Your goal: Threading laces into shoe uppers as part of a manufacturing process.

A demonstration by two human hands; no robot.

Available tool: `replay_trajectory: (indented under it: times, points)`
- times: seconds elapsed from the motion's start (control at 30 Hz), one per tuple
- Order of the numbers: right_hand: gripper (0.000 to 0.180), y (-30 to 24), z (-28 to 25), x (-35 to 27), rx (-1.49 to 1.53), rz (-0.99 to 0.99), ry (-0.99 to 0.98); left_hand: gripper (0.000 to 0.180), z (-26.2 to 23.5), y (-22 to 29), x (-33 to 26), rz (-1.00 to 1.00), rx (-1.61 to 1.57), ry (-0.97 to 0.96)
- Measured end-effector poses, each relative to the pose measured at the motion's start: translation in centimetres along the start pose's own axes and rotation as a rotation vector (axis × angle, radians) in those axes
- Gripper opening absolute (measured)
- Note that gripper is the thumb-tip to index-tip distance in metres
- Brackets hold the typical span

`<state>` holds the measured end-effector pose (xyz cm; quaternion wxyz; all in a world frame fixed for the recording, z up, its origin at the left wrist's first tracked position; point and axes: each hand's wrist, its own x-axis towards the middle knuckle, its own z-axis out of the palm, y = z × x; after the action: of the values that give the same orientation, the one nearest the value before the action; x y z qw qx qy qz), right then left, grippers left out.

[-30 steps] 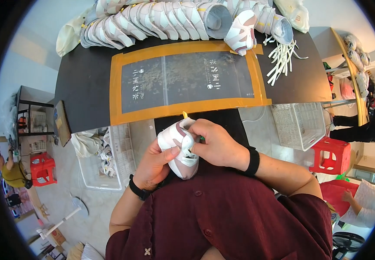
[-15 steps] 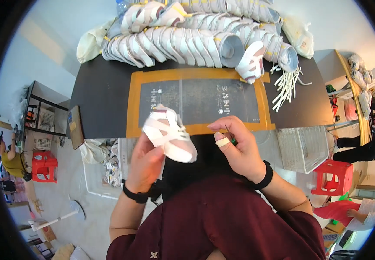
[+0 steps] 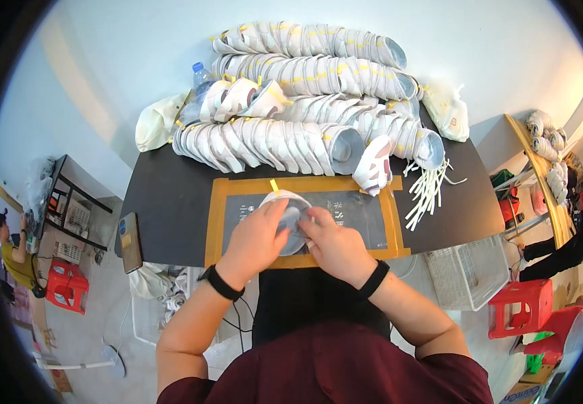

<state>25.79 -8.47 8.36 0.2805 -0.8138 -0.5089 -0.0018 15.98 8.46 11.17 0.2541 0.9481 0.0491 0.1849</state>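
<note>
Both hands are at a white shoe upper (image 3: 290, 225), raised above the near part of the taped mat (image 3: 392, 225). Its grey inside faces me, and a small yellow tab stands up from its far edge. My left hand (image 3: 254, 236) is closed on the left side, thumb at the opening. My right hand (image 3: 340, 244) grips the right edge, fingertips bent inside the opening. Beyond the mat lies another white upper with mauve panels (image 3: 373, 166). Next to it is a long nested row of uppers (image 3: 257, 145).
More nested rows (image 3: 311, 74) are stacked along the wall. White laces (image 3: 427, 195) hang in a bunch at right. A phone (image 3: 130, 242) lies on the table's left edge. White bags (image 3: 160, 122) flank the stack. A white crate (image 3: 470, 273) and red stool (image 3: 522, 306) stand right.
The shoe upper has gone forward over the mat and turned so its inside faces me. My right hand, empty before, has come to grip it. The view has tilted up.
</note>
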Motion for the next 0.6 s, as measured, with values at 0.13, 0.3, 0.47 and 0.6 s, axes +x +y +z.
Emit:
replay_trajectory:
  times: [0.13,0.3,0.47,0.6]
  points:
    - [0.028,0.7,0.3,0.1,-0.081,0.005,-0.160,0.037,-1.2,0.2,-1.2,0.120,0.126,-0.026]
    - [0.028,1.1,-0.3,0.9,0.118,0.186,-0.070,0.036,-0.6,-0.1,-2.8,0.295,0.234,-0.116]
    - [0.018,-1.4,-2.4,1.2,0.225,0.106,0.152,0.036,-0.6,0.7,-3.2,0.301,0.293,-0.151]
    - [0.018,-0.7,0.9,0.1,0.189,-0.011,0.058,0.029,-1.6,-1.1,-2.4,0.325,0.235,-0.238]
